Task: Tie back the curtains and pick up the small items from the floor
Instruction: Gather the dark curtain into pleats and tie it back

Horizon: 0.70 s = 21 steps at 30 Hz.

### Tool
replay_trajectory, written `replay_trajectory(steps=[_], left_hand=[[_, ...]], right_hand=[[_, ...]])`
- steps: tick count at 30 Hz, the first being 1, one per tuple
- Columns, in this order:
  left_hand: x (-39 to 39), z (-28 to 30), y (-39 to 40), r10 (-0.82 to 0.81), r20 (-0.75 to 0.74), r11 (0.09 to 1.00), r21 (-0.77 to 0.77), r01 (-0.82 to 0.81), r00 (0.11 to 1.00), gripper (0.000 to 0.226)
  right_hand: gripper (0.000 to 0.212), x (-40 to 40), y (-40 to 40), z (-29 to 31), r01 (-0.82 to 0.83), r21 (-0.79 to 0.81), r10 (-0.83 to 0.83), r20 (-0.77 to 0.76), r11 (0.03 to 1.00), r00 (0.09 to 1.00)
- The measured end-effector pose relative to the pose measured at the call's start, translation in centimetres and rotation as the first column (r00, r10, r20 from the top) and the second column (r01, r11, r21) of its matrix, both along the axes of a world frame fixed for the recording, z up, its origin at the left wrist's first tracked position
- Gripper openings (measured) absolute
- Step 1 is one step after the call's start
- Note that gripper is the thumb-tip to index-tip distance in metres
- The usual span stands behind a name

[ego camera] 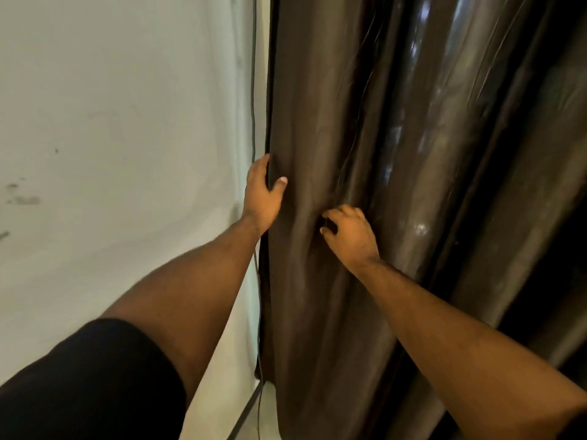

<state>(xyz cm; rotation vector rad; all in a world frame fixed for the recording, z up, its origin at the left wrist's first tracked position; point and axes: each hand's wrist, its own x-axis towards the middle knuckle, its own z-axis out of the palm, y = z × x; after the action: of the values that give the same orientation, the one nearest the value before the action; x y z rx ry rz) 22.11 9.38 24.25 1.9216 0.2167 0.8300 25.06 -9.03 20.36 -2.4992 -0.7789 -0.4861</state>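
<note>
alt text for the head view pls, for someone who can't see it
Two bare hands gather a dark brown curtain: the left hand grips its edge beside a pale wall, and the right hand pinches a fold further in.

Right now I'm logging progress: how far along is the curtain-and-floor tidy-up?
Nothing looks done: the dark curtain hangs loose, no tie-back showing. In hand: the left hand holds its edge by the wall; the right hand gathers a fold. Left: tying it, then floor items, none in view.
</note>
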Motion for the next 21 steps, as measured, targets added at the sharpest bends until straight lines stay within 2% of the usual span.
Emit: replay_trajectory(steps=[5,7,9,12,14,16,18,19,20,21], left_hand=[[2.9,5.0,-0.6,-0.217,0.032,0.943,-0.25,0.218,0.976,0.059],[2.8,5.3,-2.2,-0.329,0.018,0.901,-0.295,0.319,0.944,0.058],[2.7,5.1,-3.9,-0.435,0.031,0.853,-0.305,0.423,0.9,0.059],[3.3,4.8,-5.2,-0.535,0.09,0.773,-0.35,0.529,0.84,0.052],[4.1,5.1,-5.2,-0.403,0.201,0.812,-0.371,0.45,0.893,0.036],[4.9,6.5,-4.9,-0.093,0.323,0.939,-0.287,0.191,0.942,0.023],[5.8,8.9,-4.2,0.153,0.447,0.983,-0.161,-0.089,0.881,0.019],[6.6,10.3,-3.6,0.196,0.487,0.981,-0.104,-0.166,0.851,0.027],[7.4,11.8,-2.9,0.18,0.483,0.983,-0.069,-0.167,0.857,0.042],[8.1,13.5,-2.2,0.102,0.443,0.994,-0.082,-0.073,0.891,0.058]], right_hand=[[0.039,2.1,-0.4,3.8,-0.025,0.294,0.026,0.0,0.955,1.0],[0.042,2.6,-0.7,4.7,-0.049,0.481,0.063,-0.014,0.876,0.998],[0.05,2.9,-1.1,5.3,-0.068,0.651,0.098,-0.01,0.756,0.995],[0.066,3.5,-1.7,5.6,-0.061,0.75,0.105,-0.011,0.659,0.994],[0.066,3.9,-2.0,6.1,-0.053,0.793,0.167,-0.062,0.607,0.984],[0.057,4.2,-2.2,7.2,-0.023,0.83,0.218,-0.119,0.557,0.969],[0.046,4.4,-2.1,8.7,-0.019,0.845,0.231,-0.124,0.534,0.965],[0.042,4.4,-2.1,9.7,-0.032,0.845,0.236,-0.112,0.534,0.965],[0.039,4.4,-1.9,10.7,-0.05,0.842,0.242,-0.097,0.537,0.965],[0.037,4.4,-1.6,11.8,-0.072,0.838,0.248,-0.077,0.541,0.966]])
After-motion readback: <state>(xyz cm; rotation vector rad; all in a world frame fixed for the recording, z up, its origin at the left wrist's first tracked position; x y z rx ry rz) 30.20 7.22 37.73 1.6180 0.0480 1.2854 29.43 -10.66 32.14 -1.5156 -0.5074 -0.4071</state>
